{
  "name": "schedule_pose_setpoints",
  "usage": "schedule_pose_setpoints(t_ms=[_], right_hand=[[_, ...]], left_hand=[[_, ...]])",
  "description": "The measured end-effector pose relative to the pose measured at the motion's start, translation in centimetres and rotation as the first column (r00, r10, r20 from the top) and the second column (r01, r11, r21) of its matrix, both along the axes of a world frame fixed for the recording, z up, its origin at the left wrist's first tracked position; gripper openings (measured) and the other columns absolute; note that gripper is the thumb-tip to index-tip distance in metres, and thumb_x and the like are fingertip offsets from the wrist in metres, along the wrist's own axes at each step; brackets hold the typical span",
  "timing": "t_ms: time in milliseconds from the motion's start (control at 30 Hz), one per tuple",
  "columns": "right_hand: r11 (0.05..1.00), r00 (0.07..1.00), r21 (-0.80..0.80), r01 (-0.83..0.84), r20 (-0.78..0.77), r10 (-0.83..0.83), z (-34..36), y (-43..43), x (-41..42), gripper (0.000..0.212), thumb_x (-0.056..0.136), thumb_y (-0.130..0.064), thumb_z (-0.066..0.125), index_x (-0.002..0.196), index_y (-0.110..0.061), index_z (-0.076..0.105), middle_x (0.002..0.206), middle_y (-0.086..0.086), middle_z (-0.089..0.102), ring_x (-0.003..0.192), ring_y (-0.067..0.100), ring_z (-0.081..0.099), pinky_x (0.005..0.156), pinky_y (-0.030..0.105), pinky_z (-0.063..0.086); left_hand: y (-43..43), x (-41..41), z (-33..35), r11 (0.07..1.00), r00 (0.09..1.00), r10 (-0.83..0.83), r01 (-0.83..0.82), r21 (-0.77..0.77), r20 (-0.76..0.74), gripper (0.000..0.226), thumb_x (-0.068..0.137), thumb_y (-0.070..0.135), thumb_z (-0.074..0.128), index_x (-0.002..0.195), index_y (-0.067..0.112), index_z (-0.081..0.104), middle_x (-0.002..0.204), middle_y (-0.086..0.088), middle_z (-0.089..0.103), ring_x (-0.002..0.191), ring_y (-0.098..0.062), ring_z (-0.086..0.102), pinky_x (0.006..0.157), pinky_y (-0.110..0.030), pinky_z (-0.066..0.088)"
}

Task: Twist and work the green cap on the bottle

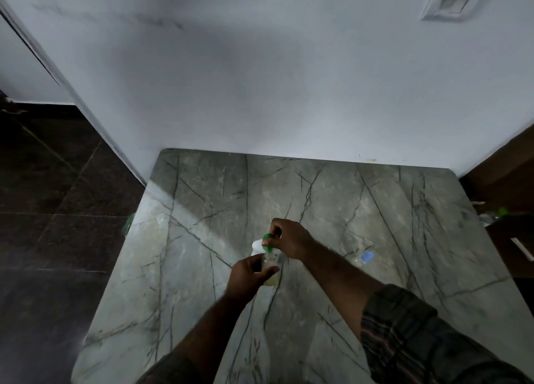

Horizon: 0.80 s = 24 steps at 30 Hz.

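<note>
A small clear bottle (270,269) stands over the middle of a grey marble table (332,210), with pale yellowish liquid in its lower part. The left hand (245,276) curls round its body from the left. The right hand (289,239), just above, pinches a green cap (268,242) at the bottle's mouth. A white container (257,246) sits just behind, partly hidden. A blue lid (367,257) lies to the right, well apart.
</note>
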State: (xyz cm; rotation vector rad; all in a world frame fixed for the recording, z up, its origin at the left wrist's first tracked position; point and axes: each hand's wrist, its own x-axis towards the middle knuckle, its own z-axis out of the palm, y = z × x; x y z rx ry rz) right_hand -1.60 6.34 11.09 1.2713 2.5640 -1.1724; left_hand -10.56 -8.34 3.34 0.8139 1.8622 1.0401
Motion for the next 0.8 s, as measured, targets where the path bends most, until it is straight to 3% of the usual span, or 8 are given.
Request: schedule_pose_setpoints(t_ms=[333,533,800], right_hand=[[1.0,1.0,-0.016,0.012,-0.004,-0.012,-0.63,-0.33,0.25,0.032,0.082,-0.043,0.074,0.09,-0.016,0.058,0.089,0.001,0.067,0.085,0.021,0.063,0.078,0.04,0.051],[1.0,1.0,0.005,0.007,-0.004,-0.007,-0.08,-0.04,0.08,0.031,0.081,-0.043,0.074,0.082,-0.02,0.053,0.079,-0.005,0.059,0.073,0.014,0.054,0.074,0.036,0.047],[1.0,1.0,-0.001,0.002,-0.009,-0.002,-0.27,-0.48,0.21,0.03,0.083,-0.041,0.073,0.085,-0.018,0.054,0.084,0.0,0.062,0.078,0.017,0.057,0.079,0.041,0.051]], left_hand=[[-0.11,0.26,-0.57,1.0,1.0,0.004,-0.003,-0.019,0.009,0.029,0.075,0.043,0.083,0.1,0.03,0.076,0.087,0.007,0.079,0.079,-0.009,0.075,0.075,-0.042,0.064],[-0.09,0.09,-0.25,1.0,1.0,-0.008,0.008,-0.011,0.004,0.03,0.077,0.042,0.083,0.103,0.031,0.075,0.09,0.012,0.079,0.079,-0.003,0.074,0.075,-0.037,0.065],[-0.19,0.3,-0.48,0.999,1.0,-0.009,0.008,-0.031,-0.017,0.036,0.076,0.042,0.082,0.107,0.024,0.075,0.089,0.009,0.078,0.077,-0.002,0.074,0.07,-0.03,0.064]])
